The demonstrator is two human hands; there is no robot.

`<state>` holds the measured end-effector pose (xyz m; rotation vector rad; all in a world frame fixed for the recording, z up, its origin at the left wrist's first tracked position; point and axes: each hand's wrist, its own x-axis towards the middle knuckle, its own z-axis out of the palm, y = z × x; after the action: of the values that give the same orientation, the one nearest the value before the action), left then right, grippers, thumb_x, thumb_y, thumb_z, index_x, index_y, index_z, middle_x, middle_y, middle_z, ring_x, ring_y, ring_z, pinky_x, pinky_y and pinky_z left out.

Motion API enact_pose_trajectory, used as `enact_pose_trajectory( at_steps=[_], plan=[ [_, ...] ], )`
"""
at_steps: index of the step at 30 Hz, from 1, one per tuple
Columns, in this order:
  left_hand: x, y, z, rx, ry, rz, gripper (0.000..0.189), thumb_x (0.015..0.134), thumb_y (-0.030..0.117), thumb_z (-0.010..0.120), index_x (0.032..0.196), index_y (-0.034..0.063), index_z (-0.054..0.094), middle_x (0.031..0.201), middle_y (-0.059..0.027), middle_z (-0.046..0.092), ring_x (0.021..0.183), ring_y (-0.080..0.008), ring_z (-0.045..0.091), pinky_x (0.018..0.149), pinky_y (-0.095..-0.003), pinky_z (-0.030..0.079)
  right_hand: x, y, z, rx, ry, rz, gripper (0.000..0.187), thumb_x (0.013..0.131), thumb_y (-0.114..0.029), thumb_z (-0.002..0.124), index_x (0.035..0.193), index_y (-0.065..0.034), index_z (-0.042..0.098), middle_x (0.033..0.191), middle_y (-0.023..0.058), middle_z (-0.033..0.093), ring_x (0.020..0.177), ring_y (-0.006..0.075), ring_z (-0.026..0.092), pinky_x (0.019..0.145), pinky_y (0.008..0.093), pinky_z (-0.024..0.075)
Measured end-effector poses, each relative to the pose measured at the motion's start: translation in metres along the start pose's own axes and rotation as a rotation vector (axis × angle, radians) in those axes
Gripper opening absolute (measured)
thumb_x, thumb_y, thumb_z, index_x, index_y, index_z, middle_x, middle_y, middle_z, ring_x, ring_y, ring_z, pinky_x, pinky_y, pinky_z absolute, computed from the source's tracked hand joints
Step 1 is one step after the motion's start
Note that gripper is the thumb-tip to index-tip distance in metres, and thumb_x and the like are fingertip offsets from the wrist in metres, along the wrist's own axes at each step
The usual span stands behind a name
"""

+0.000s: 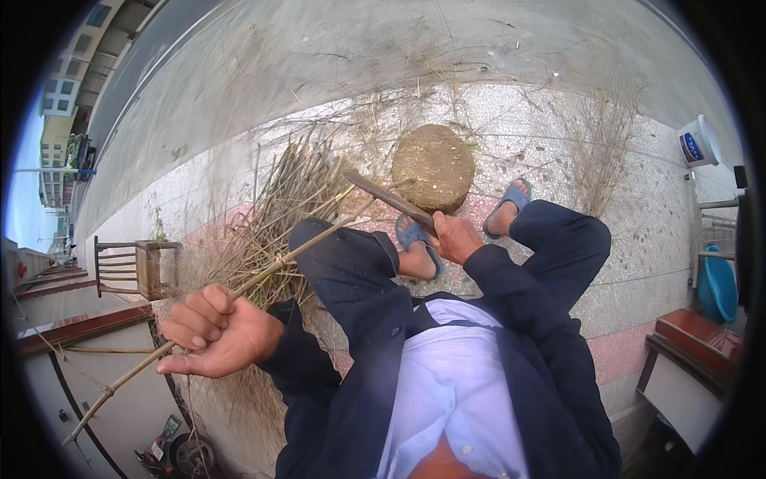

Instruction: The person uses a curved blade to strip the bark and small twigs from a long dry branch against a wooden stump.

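My left hand (221,332) is closed around a long, thin woody stalk (287,254) at the left. The stalk slants from the lower left across my knee. It forks toward its upper end, and one tip lies over the rim of a round chopping block (434,161). In my right hand (456,238) is a long, dark brown chopping tool (392,200), its far end pointing up and left across the forked stalk. Whether its edge touches the stalk I cannot tell. Beside the block, to the left, lies a pile of cut sticks (305,179).
My sandalled feet (419,245) are close below the block. Dry brush (598,155) lies at the right, with more (245,407) at lower left. A wooden chair (146,269) stands left. A white bucket (700,142) and blue basin (717,284) are far right.
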<state>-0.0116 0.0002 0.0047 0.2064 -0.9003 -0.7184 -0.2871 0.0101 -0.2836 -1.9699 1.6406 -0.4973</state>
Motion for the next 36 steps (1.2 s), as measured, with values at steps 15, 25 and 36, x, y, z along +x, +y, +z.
enact_pose_trajectory(
  at_steps=[15,25,36],
  plan=[
    [0.004,-0.018,0.014,-0.028,-0.166,0.040,0.059,0.098,0.052,0.053,0.057,0.0142,0.035,0.047,0.0055,0.028,0.040,-0.0062,0.014,0.039,-0.0228,0.012,0.024,0.055,0.006,-0.026,-0.166,0.193,0.032,0.082,-0.021,0.068,0.095,0.0050,0.055,0.082,0.0287,0.067,0.082,0.0450,0.068,0.073,0.0532,0.0539],
    [0.013,-0.018,0.010,-0.140,-0.251,0.016,0.057,0.104,0.045,0.044,0.057,0.0139,0.036,0.045,0.0054,0.027,0.038,-0.0052,0.017,0.036,-0.0209,0.013,0.048,0.052,0.023,0.037,-0.143,0.046,0.036,0.081,-0.023,0.066,0.097,0.0075,0.055,0.081,0.0286,0.066,0.081,0.0474,0.066,0.075,0.0513,0.0532],
    [-0.009,-0.017,-0.011,0.004,-0.038,0.007,0.057,0.103,0.051,0.041,0.060,0.0158,0.031,0.051,0.0045,0.025,0.045,-0.0075,0.015,0.045,-0.0250,0.013,0.007,0.063,0.035,0.273,-0.236,0.338,0.044,0.083,-0.036,0.066,0.095,0.0055,0.059,0.090,0.0321,0.065,0.090,0.0484,0.063,0.078,0.0522,0.0497]
  ],
)
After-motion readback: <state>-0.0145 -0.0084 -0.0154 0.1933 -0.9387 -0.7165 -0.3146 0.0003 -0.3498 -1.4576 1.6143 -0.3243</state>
